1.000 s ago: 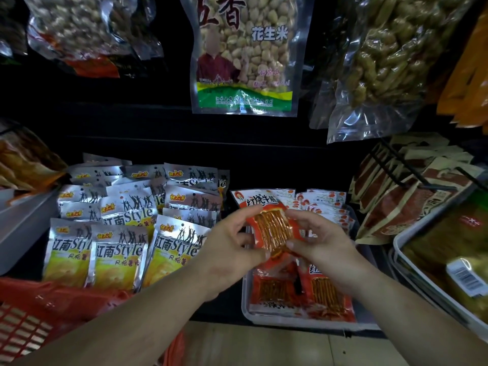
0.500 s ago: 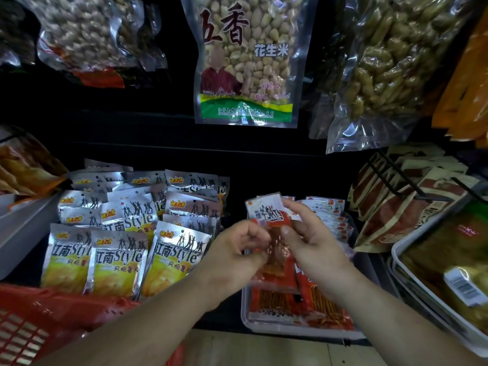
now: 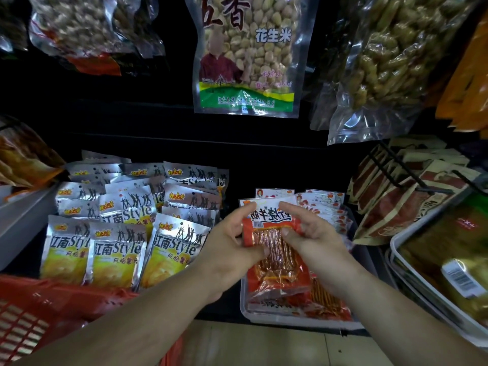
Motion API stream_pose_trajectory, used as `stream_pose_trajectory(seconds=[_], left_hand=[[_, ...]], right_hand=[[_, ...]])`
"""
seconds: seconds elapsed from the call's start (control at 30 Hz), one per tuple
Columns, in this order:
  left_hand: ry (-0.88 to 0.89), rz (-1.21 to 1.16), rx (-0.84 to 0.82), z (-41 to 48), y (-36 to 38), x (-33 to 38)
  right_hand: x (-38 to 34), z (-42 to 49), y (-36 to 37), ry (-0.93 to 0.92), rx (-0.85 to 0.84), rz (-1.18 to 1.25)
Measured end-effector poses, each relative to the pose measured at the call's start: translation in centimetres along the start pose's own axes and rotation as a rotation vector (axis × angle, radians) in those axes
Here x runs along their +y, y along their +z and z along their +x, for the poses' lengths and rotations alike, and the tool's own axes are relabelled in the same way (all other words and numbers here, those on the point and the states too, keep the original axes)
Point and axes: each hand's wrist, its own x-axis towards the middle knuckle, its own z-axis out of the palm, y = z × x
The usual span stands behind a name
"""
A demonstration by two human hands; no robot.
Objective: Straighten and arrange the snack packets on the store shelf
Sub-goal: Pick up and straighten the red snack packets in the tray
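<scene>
Over tray (image 3: pixel 290 320), left hand (image 3: pixel 232 241), right hand (image 3: pixel 314 236) grip red packet (image 3: pixel 274 249); silver packets (image 3: pixel 118 233) beside.

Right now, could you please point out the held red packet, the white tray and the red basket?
red packet (image 3: pixel 280 262), head view, clear window.
white tray (image 3: pixel 290 322), head view, front rim.
red basket (image 3: pixel 31 320), head view, mesh wall.

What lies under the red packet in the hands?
More red stick-snack packets lie in a white tray. The held packet, left hand and right hand cover the tray's middle.
</scene>
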Motion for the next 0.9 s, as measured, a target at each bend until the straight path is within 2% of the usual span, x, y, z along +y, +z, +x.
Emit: stream_pose_trajectory(seconds=[0.17, 0.23, 0.3, 0.4, 0.53, 0.67, 0.7, 0.8, 0.9], left_hand=[[-0.053, 0.059, -0.126, -0.5, 0.0, 0.0], [-0.034, 0.025, -0.071, -0.4, -0.1, 0.0], [0.003, -0.007, -0.008, -0.3, -0.2, 0.1], [0.042, -0.028, -0.014, -0.2, -0.3, -0.1], [0.063, 0.045, -0.002, 0.1, 0.0, -0.3], [0.112, 0.182, 0.053, 0.3, 0.2, -0.4], [0.129, 0.239, 0.038, 0.3, 0.2, -0.3], [0.166, 0.272, -0.075, -0.1, 0.8, 0.3], [0.109, 0.233, -0.178, -0.3, 1.3, 0.1]], right_hand=[[0.3, 0.3, -0.5, 0.068, 0.077, 0.121], [-0.1, 0.0, -1.3, 0.058, -0.018, 0.159], [-0.5, -0.4, -1.9, 0.066, -0.153, 0.079], [-0.3, -0.7, -2.2, 0.085, -0.218, -0.025], [-0.3, -0.9, -1.6, 0.018, -0.130, -0.119], [0.1, -0.5, -1.2, -0.174, 0.033, -0.398], [-0.2, -0.3, -1.2, -0.174, 0.013, -0.357], [-1.0, -0.1, -0.4, -0.093, -0.113, -0.008], [-0.6, 0.0, 0.5, -0.140, -0.031, 0.006]])
